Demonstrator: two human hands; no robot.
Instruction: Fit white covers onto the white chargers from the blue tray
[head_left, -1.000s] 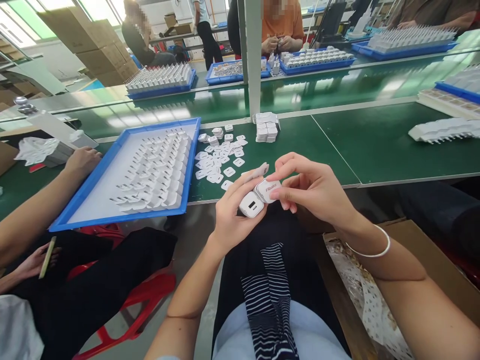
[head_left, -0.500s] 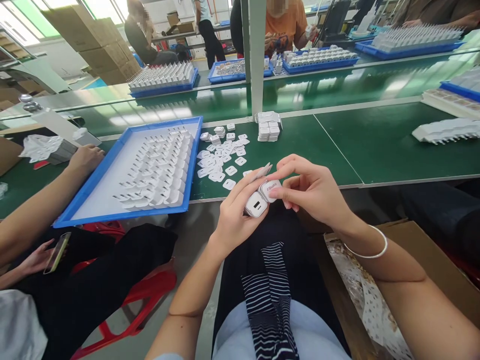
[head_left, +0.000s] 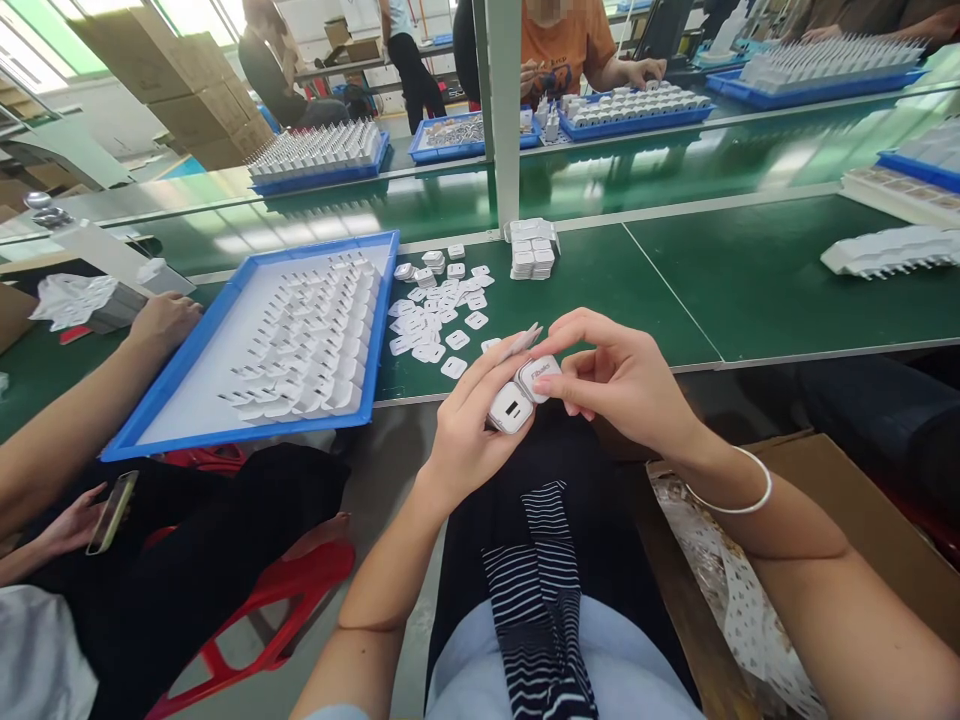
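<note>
Left grip [head_left: 476, 430] around white charger [head_left: 510, 410]

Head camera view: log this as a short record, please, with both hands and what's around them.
Left hand: holds a slotted charger, thin white pieces at its fingers
Right hand: thumb on the face of a printed charger, beside the slotted one
White plates: scattered on the green table, right of the tray
Blue tray: holds rows of white plugs, prongs up
White stack: beyond the hands
Co-worker's hand: by the tray's left side
</note>
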